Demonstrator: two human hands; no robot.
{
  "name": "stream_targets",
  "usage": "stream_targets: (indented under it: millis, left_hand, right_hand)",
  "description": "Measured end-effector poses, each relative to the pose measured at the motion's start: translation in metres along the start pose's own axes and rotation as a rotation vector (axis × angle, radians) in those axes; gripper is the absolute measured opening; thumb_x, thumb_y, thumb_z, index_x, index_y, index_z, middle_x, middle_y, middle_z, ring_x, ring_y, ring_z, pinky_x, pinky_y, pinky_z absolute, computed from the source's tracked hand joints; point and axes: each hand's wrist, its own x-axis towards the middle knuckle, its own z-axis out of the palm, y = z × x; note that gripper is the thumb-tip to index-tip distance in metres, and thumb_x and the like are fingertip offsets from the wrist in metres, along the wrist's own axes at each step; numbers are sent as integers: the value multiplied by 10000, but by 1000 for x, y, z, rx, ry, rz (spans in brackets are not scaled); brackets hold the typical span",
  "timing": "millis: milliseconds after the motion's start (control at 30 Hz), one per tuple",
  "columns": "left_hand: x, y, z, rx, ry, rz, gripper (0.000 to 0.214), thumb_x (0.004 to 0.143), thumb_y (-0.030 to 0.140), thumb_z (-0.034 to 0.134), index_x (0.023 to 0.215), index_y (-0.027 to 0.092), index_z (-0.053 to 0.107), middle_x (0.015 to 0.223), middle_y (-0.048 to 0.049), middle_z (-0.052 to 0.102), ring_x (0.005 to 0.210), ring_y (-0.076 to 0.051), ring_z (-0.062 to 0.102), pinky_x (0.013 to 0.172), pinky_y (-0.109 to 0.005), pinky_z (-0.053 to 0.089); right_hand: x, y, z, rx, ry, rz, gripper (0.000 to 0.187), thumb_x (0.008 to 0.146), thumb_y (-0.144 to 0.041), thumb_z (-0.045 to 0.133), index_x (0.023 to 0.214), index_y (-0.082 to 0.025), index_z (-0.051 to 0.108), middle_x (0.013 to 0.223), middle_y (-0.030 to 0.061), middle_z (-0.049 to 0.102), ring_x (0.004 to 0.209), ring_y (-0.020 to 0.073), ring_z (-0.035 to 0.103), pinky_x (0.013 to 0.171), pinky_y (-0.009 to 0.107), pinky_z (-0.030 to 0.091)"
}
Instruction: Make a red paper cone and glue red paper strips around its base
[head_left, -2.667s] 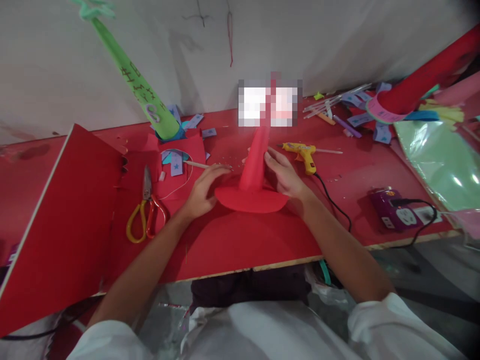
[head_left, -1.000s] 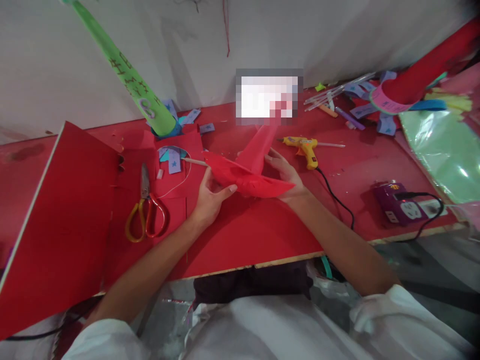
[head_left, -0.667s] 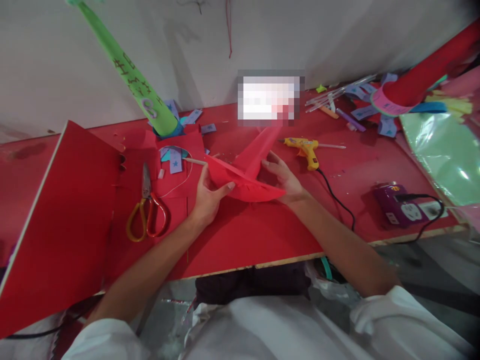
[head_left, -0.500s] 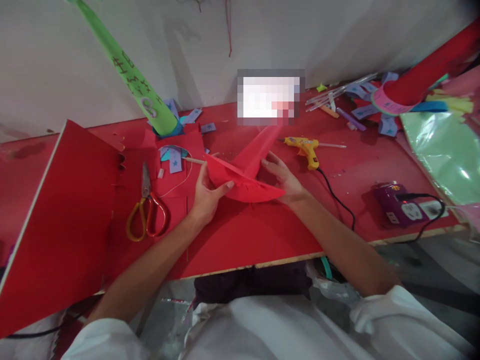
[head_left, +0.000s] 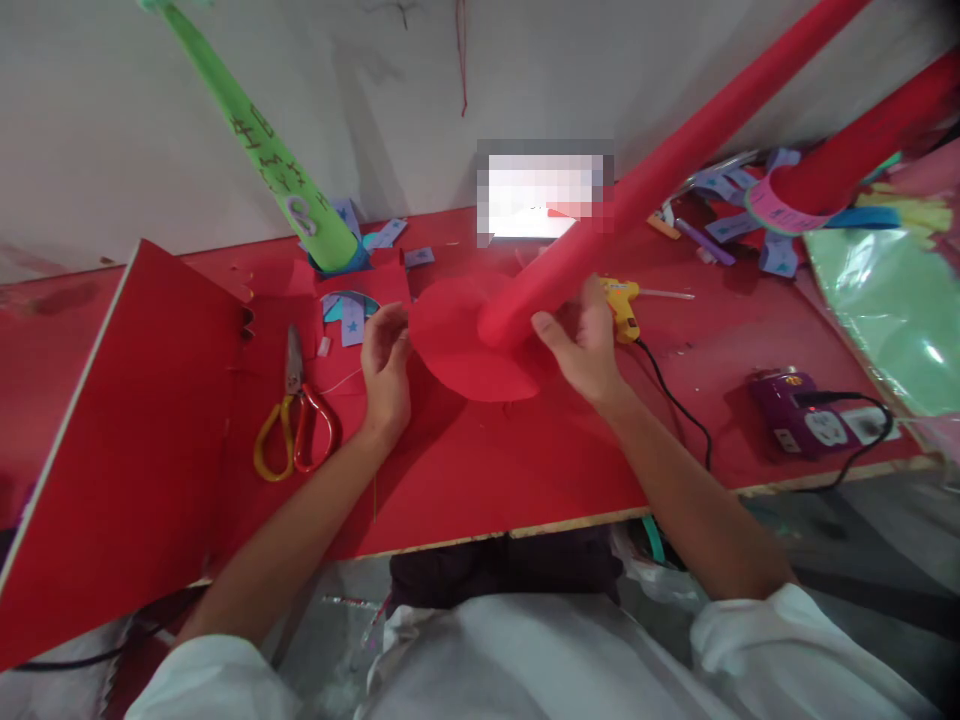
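Observation:
A long red paper cone (head_left: 637,190) with a round flat paper base (head_left: 454,345) leans up to the right over the table. My right hand (head_left: 589,355) is closed round the cone's lower end, thumb on the near side and fingers partly hidden behind it. At the left rim of the base is my left hand (head_left: 386,375), its fingers curled and the thumb tip at the paper's edge. To the left of that hand lie scissors (head_left: 295,410) with one yellow and one red handle. Beyond my right hand, a yellow glue gun (head_left: 621,305) is partly covered.
A green paper cone (head_left: 300,195) stands at the back left, and another red cone (head_left: 862,150) at the back right. A red board (head_left: 127,450) rises on the left. A purple power box (head_left: 795,410) with a black cord sits near the right front edge.
The cone has swung from pointing away to leaning up and right, its base now facing me more flatly. My left hand has shifted left to the rim; my right hand has moved onto the cone.

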Motion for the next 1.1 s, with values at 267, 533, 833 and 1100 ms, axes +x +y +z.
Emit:
stream_targets:
  millis: [267, 533, 833, 1100]
  left_hand:
    - [-4, 16, 10, 68, -136, 37, 370, 1106, 545, 522, 1326, 279, 655, 1346, -89, 722, 1265, -224, 704, 1144, -427, 542]
    - [-15, 24, 16, 346, -434, 79, 573, 1022, 553, 672, 1473, 216, 566, 1470, -159, 679, 1362, -312, 661, 1152, -491, 534]
    - [-8, 19, 19, 407, -461, 50, 476, 1093, 524, 541, 1427, 193, 618, 1396, -164, 712, 1284, -294, 693, 1105, -468, 548]
    - [-5, 21, 15, 497, -634, 56, 643, 1085, 678, 420, 1501, 204, 544, 1453, -177, 667, 1356, -346, 642, 1162, -539, 510]
  right_hand:
    - [-3, 39, 17, -514, -445, -95, 585, 1056, -426, 574, 1620, -306, 475, 1637, 96, 568, 1541, 331, 505, 1321, 606, 359]
    - [-5, 40, 20, -633, -491, -156, 564, 1076, -363, 522, 1630, -278, 451, 1659, 128, 545, 1530, 343, 520, 1278, 630, 410]
    - [-4, 49, 20, -694, -505, -165, 588, 1040, -308, 554, 1611, -220, 445, 1641, 181, 548, 1554, 367, 487, 1286, 659, 385]
    - [-2, 50, 14, -801, -590, -211, 592, 1077, -387, 523, 1630, -215, 401, 1691, 183, 484, 1604, 361, 426, 1306, 649, 382]
